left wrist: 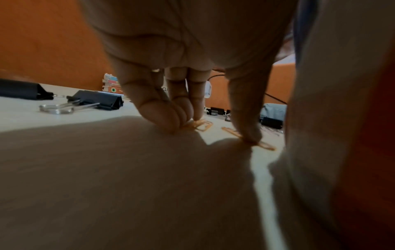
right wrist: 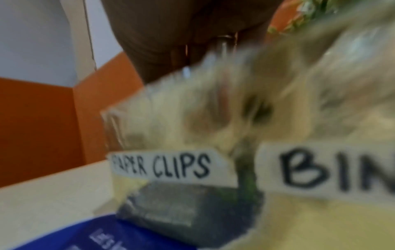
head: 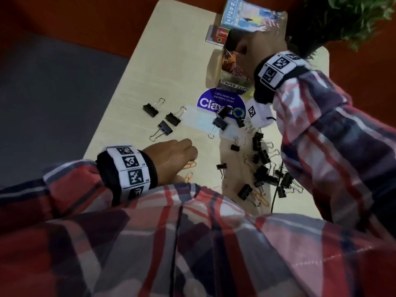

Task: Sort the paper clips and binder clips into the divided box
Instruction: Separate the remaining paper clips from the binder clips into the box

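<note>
My left hand (head: 182, 153) reaches down to the table. In the left wrist view its fingertips (left wrist: 171, 121) press on one orange paper clip (left wrist: 202, 126) and its thumb presses on a second one (left wrist: 266, 146); thumb and fingers stay apart. My right hand (head: 257, 48) hovers over the clear divided box (head: 214, 67), above the compartment labelled PAPER CLIPS (right wrist: 162, 166), which holds orange clips (head: 230, 62). Its fingers are hidden and the right wrist view is blurred. Black binder clips lie loose at the left (head: 164, 127) and in a pile at the right (head: 267, 174).
A round blue sticker (head: 220, 103) and a pale mask (head: 205, 122) lie in front of the box. A light blue carton (head: 242, 13) and a small red pack (head: 216, 35) stand behind it, a plant (head: 342, 18) beside it. A black cable (head: 275, 196) runs near the pile.
</note>
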`<state>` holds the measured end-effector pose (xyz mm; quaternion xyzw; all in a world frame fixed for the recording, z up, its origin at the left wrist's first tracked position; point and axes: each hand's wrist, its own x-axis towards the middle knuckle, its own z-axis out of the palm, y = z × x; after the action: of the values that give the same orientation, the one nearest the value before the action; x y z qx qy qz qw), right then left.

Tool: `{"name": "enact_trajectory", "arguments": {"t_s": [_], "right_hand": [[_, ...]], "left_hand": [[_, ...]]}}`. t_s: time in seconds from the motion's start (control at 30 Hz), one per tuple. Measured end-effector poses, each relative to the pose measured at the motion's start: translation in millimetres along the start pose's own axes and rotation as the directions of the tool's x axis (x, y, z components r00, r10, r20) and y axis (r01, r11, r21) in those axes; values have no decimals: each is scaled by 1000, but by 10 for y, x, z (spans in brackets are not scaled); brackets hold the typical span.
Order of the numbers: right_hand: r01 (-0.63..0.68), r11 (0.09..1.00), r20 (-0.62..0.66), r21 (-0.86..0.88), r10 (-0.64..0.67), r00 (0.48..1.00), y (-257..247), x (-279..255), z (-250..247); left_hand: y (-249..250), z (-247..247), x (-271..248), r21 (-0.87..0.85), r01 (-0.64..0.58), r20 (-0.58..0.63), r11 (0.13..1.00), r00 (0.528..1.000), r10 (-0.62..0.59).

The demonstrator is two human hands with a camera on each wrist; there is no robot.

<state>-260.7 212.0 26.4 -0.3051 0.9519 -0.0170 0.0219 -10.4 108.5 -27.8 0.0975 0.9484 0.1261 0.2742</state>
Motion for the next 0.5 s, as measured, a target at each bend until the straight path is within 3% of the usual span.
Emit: {"name": "enact_trajectory", "arguments": {"t_s": [0.1, 0.17, 0.3, 0.4, 0.5], "right_hand": [[-29, 996, -134, 82, 40, 990, 83, -368, -66], [-13, 996, -128, 89, 24, 991, 154, -762, -79], [19, 997, 119, 80, -28, 993, 264, -1671, 18], [33, 999, 352, 20, -38, 935, 270, -2196, 154], [52, 998, 430, -34, -32, 902, 242, -2522, 322]], "left_hand": [[15, 7, 6, -46, 32, -61, 998, 998, -35], [33, 7, -4, -53, 64, -86, 997, 994, -68], [89, 38, -10, -60, 97, -130, 993, 986, -104], [165, 102, -8, -55, 63, -204, 997, 976, -73], [272, 163, -23, -39, 30, -235, 999, 971, -39]]}}
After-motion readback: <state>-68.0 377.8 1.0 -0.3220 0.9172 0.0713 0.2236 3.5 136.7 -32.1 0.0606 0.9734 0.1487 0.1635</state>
